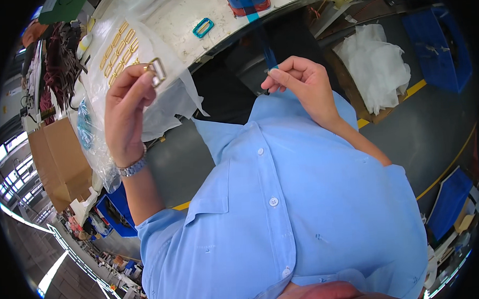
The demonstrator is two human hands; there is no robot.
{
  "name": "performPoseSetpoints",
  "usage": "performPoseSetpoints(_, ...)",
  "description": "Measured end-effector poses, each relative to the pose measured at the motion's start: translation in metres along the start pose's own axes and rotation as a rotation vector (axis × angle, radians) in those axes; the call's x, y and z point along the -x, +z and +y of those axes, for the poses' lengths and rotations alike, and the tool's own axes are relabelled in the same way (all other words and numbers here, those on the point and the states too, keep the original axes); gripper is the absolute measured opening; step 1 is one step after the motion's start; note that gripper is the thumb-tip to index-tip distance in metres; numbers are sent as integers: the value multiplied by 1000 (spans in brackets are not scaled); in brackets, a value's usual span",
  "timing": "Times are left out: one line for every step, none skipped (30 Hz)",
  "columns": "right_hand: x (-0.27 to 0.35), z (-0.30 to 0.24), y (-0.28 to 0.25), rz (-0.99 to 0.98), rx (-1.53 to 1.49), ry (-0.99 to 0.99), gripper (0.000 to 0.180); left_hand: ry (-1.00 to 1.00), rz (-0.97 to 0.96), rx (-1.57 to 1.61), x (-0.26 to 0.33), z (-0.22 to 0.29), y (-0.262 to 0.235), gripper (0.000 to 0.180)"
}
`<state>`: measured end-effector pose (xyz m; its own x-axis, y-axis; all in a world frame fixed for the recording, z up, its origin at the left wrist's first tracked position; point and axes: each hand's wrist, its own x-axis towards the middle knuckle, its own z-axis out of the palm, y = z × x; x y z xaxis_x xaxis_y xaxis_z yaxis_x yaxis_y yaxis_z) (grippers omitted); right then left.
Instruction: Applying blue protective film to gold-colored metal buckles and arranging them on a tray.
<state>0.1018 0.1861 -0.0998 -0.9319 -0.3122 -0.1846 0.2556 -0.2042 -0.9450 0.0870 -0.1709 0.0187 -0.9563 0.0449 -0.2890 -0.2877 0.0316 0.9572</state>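
My left hand (125, 107), with a watch at its wrist, is raised and pinches a gold rectangular slider buckle (156, 71) between thumb and fingertips. My right hand (310, 88) is closed in a pinch on the lower end of a blue film strip (267, 47). This strip hangs over the table's front edge from a blue block with a red base (249, 1). On the white tabletop (177, 10) between the hands lies a buckle covered in blue (203, 28). Beyond my left hand, several gold buckles (121, 47) lie in rows on white plastic sheeting.
A cardboard box (60, 162) stands at the left beside clear plastic with blue pieces (84, 126). To the right, crumpled white sheeting (375, 65) fills a carton near a blue bin (440, 50). Yellow lines mark the grey floor (182, 172).
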Motion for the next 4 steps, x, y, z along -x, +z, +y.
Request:
performPoseSetpoints(0, -1, 1, 2, -3, 1, 12, -77, -145, 121, -2, -6, 24, 20)
performPoseSetpoints(1, -1, 2, 5, -6, 4, 12, -122, -216, 217, -4, -17, 47, 21)
performPoseSetpoints(1, -2, 3, 6, -15, 9, 11, -170, -282, 308, -2, -29, 73, 21)
performPoseSetpoints(3, -2, 2, 9, -26, 9, 12, -176, -288, 304, -2, -28, 75, 21)
